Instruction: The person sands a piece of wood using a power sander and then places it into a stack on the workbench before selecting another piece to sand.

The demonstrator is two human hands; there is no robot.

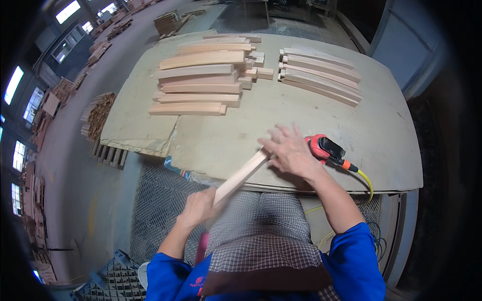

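A pale wooden strip point(242, 175) slants from my lap up over the table's near edge. My left hand point(199, 205) is closed round its lower end. At the upper end, my right hand point(291, 151) has its fingers spread and somewhat blurred; it is over or against the strip, and whether it touches I cannot tell. Just right of that hand, a red and black power sander point(325, 148) rests on the table, with a yellow hose point(368, 179) running off the edge.
On the worn table point(226, 140), a loose stack of wooden strips point(201, 88) lies at the far left and a smaller stack point(321, 75) at the far right. A pallet of wood pieces point(99, 118) stands on the floor to the left. Ribbed matting point(155, 200) lies below.
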